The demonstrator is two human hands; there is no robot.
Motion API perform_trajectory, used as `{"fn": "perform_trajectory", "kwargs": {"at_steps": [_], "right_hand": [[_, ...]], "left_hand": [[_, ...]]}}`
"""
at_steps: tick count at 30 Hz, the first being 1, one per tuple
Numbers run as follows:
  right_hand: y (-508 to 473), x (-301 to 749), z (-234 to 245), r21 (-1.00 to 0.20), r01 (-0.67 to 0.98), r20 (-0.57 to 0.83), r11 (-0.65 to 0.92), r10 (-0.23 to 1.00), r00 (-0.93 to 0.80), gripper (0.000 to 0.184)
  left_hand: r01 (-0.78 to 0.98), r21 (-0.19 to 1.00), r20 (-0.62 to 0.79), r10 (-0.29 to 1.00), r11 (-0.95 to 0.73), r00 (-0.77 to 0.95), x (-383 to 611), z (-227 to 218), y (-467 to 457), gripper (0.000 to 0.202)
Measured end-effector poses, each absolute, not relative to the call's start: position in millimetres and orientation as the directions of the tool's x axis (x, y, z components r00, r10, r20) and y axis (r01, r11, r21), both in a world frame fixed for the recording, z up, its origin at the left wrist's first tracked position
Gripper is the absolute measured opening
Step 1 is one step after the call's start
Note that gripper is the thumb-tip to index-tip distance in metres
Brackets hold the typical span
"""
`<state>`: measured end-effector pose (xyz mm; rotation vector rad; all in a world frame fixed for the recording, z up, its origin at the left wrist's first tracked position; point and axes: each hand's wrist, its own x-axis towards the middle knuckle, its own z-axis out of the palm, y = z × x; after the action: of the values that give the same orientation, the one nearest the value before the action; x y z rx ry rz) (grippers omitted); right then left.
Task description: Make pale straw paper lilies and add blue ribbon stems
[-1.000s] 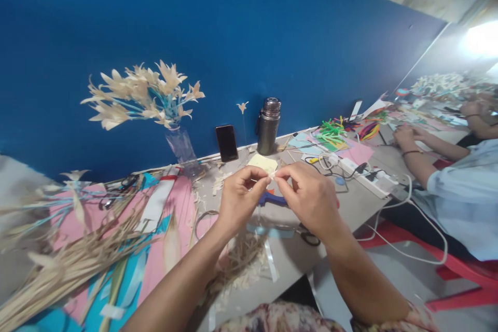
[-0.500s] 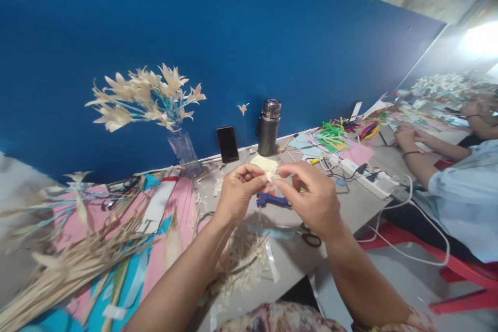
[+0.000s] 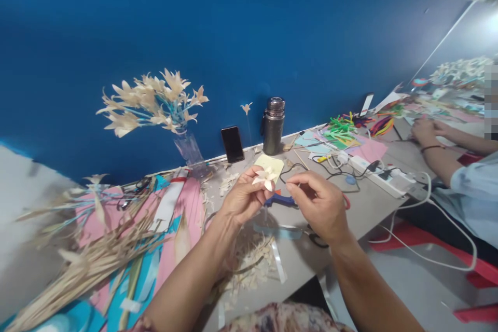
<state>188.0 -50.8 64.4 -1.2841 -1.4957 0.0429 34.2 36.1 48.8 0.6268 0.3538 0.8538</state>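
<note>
A small cream flower (image 3: 265, 178) with pointed petals, like one of dried husk, is pinched between the thumb and fingers of my left hand (image 3: 241, 198), petals facing up. To its right, my right hand (image 3: 321, 205) is closed in a pinch, apart from the flower. Whether anything is between its fingertips I cannot make out. Below and between the hands lies a blue glue gun (image 3: 283, 200), partly hidden. Behind the flower is a pale yellow paper (image 3: 274, 164). Scissors (image 3: 318, 239) lie under my right wrist, mostly covered.
Cream flowers (image 3: 148, 98) fill a clear vase (image 3: 190, 151) at the blue wall, near a phone (image 3: 232, 144) and a thermos (image 3: 274, 127). Husk strips (image 3: 97, 257) lie left, scraps (image 3: 252, 264) in front. A power strip (image 3: 379, 176) with cables and a co-worker's arm (image 3: 439, 158) are right.
My hands have moved apart: the right one has drawn off to the right, while the left keeps the flower, now turned with its petals in view. The camera view has shifted slightly.
</note>
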Motion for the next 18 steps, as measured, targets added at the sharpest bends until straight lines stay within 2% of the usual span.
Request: {"fn": "perform_trajectory", "kwargs": {"at_steps": [9,16,18], "right_hand": [[-44,180,59,-0.677,0.573,0.656,0.462,0.731,0.187,0.011],[-36,176,55,-0.672,0.552,0.682,0.494,0.703,0.201,0.013],[-34,179,53,-0.667,0.561,0.692,0.490,0.686,0.224,0.008]], "left_hand": [[-0.598,0.707,0.050,0.817,0.377,0.574,37,43,34,0.041],[-0.587,0.713,-0.004,0.840,0.383,0.543,38,48,35,0.038],[-0.587,0.705,-0.022,0.839,0.398,0.543,37,48,36,0.036]]}}
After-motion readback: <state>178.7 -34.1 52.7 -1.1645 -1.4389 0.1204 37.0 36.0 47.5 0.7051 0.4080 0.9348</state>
